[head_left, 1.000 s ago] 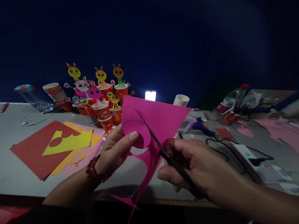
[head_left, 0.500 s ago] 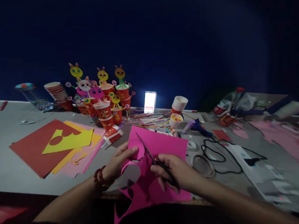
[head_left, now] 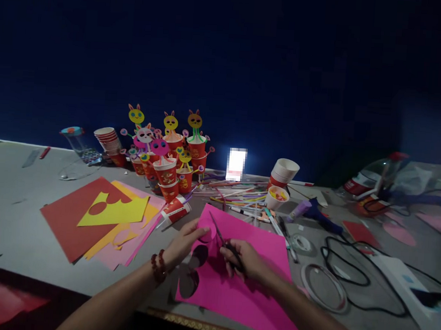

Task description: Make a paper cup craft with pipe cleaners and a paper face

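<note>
A magenta paper sheet (head_left: 243,281) with round holes cut in it lies on the grey table (head_left: 15,222) in front of me. My left hand (head_left: 186,240), with a red bead bracelet on the wrist, pinches a small magenta circle (head_left: 207,232) at the sheet's upper left edge. My right hand (head_left: 242,258) is closed round the handles of dark scissors (head_left: 221,235), whose blades point up and left towards that circle.
Red, yellow and pink paper sheets (head_left: 101,217) lie to the left. Decorated red paper cups with bunny faces (head_left: 168,157) stand behind, beside straws and pens (head_left: 237,193), stacked cups (head_left: 284,173), a tape roll (head_left: 301,243), black cables (head_left: 348,272) and a bottle (head_left: 372,177).
The magenta sheet has come down from in front of me to lie flat on the table, and both hands moved forward with it. The view has tilted up and shifted.
</note>
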The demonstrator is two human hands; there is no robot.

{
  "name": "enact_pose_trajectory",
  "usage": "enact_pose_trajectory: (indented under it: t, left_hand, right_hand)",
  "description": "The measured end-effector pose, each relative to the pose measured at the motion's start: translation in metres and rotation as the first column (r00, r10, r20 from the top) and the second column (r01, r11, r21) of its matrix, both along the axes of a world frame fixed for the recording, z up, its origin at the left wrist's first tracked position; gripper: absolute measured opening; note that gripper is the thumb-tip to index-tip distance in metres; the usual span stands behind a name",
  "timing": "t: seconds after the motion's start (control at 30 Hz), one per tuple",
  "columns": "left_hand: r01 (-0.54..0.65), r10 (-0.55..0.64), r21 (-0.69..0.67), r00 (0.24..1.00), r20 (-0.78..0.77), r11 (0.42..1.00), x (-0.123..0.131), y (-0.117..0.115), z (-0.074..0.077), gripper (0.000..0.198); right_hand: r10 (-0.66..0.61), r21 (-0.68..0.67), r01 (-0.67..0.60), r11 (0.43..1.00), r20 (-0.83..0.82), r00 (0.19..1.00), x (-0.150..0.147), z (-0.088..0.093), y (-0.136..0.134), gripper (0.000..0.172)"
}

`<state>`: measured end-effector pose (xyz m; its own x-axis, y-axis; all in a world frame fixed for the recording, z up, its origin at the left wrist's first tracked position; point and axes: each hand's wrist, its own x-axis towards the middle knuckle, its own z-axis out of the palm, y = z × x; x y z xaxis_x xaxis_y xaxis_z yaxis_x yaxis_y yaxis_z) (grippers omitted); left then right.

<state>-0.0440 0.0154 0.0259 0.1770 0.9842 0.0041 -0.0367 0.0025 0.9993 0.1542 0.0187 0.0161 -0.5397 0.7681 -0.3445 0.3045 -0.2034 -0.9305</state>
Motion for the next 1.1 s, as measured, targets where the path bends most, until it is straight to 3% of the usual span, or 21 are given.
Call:
enact_pose_trajectory:
  t: [0.3, 0.5, 1.1]
  left_hand:
    - [0.093, -0.095, -0.039, 0.993, -0.064, 0.995, 0.001, 0.003, 0.002, 0.024]
    - [0.122, -0.124, -0.026, 0.986, -0.114, 0.992, 0.002, 0.008, 0.004, 0.025]
    - [0.200, -0.199, -0.005, 0.975, -0.100, 0.980, 0.004, 0.014, -0.003, 0.027]
  right_hand:
    - [0.106, 0.026, -0.108, 0.994, 0.068, 0.992, 0.023, 0.004, 0.014, 0.040]
    - [0.100, 0.080, -0.107, 0.991, 0.084, 0.991, 0.025, 0.011, 0.021, 0.040]
    - [0.064, 0.025, -0.067, 0.997, 0.085, 0.994, 0.030, 0.017, 0.019, 0.036]
